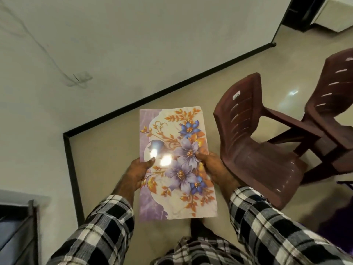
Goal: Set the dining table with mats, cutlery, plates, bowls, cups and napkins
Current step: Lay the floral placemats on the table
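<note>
While standing over the tiled floor, the person is holding a floral mat (177, 163) flat in front of the body w/ both hands. Left hand (138, 174) is gripping the mat's left edge, thumb on top; right hand (212, 168) is gripping its right edge, fingers curled under. Brown plastic chair (254, 142) is standing just right of the mat, a 2nd chair (334, 96) beyond it.
</note>
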Motion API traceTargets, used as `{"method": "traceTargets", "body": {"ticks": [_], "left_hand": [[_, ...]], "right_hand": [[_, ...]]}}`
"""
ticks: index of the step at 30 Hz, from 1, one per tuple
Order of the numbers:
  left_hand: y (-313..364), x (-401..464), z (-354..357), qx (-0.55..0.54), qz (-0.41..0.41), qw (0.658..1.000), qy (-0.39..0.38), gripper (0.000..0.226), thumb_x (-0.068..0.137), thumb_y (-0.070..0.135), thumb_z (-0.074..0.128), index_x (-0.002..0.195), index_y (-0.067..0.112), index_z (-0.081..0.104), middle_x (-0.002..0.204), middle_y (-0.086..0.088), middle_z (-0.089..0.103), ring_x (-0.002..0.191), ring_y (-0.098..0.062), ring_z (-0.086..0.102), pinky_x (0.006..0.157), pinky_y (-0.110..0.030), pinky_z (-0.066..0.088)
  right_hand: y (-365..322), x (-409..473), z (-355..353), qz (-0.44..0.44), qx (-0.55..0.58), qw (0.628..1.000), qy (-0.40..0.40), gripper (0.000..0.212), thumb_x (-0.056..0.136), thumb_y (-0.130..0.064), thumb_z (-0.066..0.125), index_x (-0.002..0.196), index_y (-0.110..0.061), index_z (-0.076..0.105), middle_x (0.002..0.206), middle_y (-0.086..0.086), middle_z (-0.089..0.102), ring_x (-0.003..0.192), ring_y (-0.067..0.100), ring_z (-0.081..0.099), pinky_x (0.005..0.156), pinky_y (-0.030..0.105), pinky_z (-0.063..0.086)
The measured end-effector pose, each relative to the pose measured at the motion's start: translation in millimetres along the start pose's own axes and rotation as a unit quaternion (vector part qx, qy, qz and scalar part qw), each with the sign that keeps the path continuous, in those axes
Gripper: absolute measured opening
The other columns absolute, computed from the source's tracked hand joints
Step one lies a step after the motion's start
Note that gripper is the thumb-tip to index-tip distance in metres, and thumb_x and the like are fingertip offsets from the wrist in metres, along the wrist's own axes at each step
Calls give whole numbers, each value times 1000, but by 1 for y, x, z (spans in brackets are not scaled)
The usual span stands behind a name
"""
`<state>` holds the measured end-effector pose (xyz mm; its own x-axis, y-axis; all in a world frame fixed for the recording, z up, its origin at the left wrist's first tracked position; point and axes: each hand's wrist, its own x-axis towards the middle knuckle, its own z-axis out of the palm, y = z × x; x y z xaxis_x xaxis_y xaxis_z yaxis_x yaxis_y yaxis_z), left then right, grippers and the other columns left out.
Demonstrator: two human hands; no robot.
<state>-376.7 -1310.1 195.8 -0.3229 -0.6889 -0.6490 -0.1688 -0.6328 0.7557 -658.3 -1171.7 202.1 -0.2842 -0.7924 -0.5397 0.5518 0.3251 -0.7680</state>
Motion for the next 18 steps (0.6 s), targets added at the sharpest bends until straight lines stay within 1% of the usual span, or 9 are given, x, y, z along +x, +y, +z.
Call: {"method": "traceTargets", "body": {"ticks": [1, 2, 4, 6, 8, 11, 13, 15, 18], "left_hand": [[17, 10, 3, 7, 2, 1000, 10, 88, 55, 50, 105, 127, 10, 74, 118, -23, 77, 111, -44, 75, 101, -66, 55], [36, 20, 6, 11, 4, 1000, 18, 82, 60, 48, 103, 126, 10, 74, 118, -23, 77, 110, -44, 75, 101, -66, 55], [76, 36, 15, 13, 16, 999, 24, 55, 83, 33, 92, 128, 8, 72, 118, -23, 77, 110, -45, 75, 101, -67, 55], [107, 53, 22, 22, 23, 999, 29, 39, 95, 21, 81, 130, 6, 71, 119, -24, 76, 110, -45, 75, 102, -67, 54], [138, 75, 30, 20, 23, 999, 21, 37, 97, 19, 78, 130, 5, 70, 120, -25, 76, 110, -45, 75, 102, -68, 54], [181, 116, 41, 17, 26, 999, 5, 35, 98, 17, 76, 130, 4, 70, 120, -25, 76, 110, -46, 75, 101, -68, 55], [210, 151, 49, 30, 27, 999, -9, 34, 99, 17, 75, 129, 4, 70, 118, -25, 77, 108, -45, 76, 99, -67, 56], [240, 188, 57, 51, 32, 998, -29, 33, 99, 19, 76, 128, 4, 71, 117, -24, 77, 107, -45, 76, 99, -66, 57], [288, 258, 65, 89, 34, 994, -59, 38, 95, 27, 81, 125, 6, 73, 116, -23, 78, 106, -45, 76, 100, -66, 56]], "right_hand": [[-10, 18, 4, 3, 5, 1000, -16, 47, 87, -24, 82, 128, -4, 73, 131, 25, 70, 122, 45, 68, 111, 62, 48], [-21, 35, 9, 7, 10, 1000, -22, 46, 87, -25, 83, 127, -5, 74, 130, 24, 70, 122, 44, 68, 111, 62, 48], [-47, 64, 17, 5, 14, 1000, -14, 42, 87, -23, 83, 124, -4, 75, 127, 23, 72, 119, 43, 70, 110, 62, 49], [-75, 90, 25, 1, 14, 1000, -22, 41, 89, -21, 81, 125, -4, 74, 127, 23, 73, 118, 42, 70, 109, 60, 51], [-102, 118, 29, -1, 6, 1000, -23, 39, 90, -18, 79, 125, -3, 74, 126, 23, 73, 117, 43, 71, 108, 60, 51], [-138, 160, 35, -7, 4, 1000, 5, 35, 89, -17, 80, 120, -2, 76, 120, 22, 75, 112, 42, 73, 107, 59, 53], [-156, 192, 36, -11, 10, 999, 31, 40, 85, -20, 83, 120, -2, 76, 120, 23, 75, 113, 42, 72, 108, 62, 51], [-171, 223, 36, -14, 29, 998, 46, 42, 86, -19, 82, 123, 0, 74, 124, 25, 73, 115, 44, 71, 109, 63, 50], [-195, 275, 38, -17, 55, 996, 68, 49, 86, -21, 83, 128, 1, 71, 129, 26, 71, 120, 46, 68, 110, 64, 48]]}}
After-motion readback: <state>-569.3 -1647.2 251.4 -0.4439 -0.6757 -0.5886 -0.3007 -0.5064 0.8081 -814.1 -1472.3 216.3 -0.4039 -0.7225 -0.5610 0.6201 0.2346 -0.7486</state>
